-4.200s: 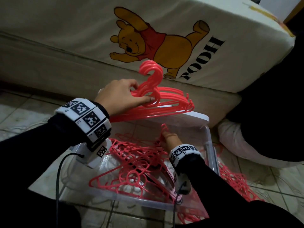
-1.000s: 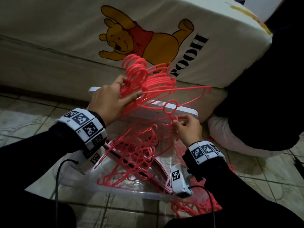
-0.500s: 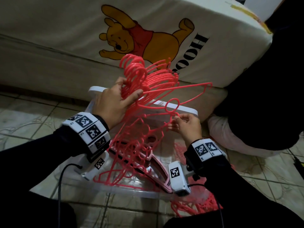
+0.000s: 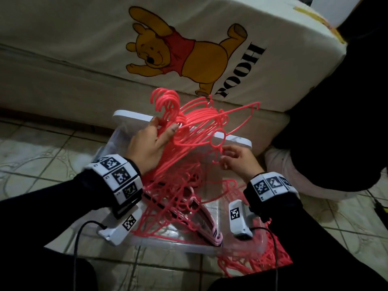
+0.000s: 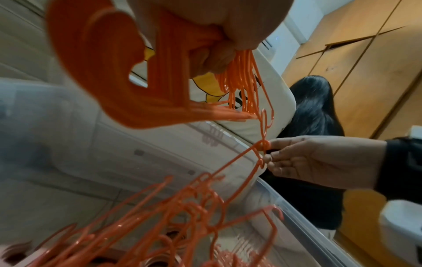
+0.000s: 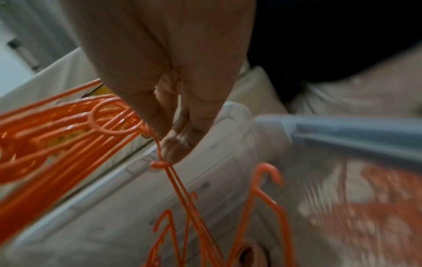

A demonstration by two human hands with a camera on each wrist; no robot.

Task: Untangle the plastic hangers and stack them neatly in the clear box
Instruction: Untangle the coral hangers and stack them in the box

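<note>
Hangers [image 4: 195,120] bunched in left hand's [image 4: 147,148] curled grip above clear box [image 4: 189,246]; right hand [image 4: 237,159] pinches one snagged hanger [image 4: 218,141], likely needing unhooking before stacking.

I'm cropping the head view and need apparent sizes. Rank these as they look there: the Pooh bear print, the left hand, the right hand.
1. Pooh bear print, clearly largest.
2. Left hand.
3. Right hand, partly foreshortened, so its lead over nothing is unsure; the hands look close.

Tiled floor [image 4: 42,156] carried clear box [image 4: 189,247], placed just beside mattress [image 4: 73,49]. Heap of pink hangers [image 4: 270,263] lay on tiles, touching box's near right corner.
</note>
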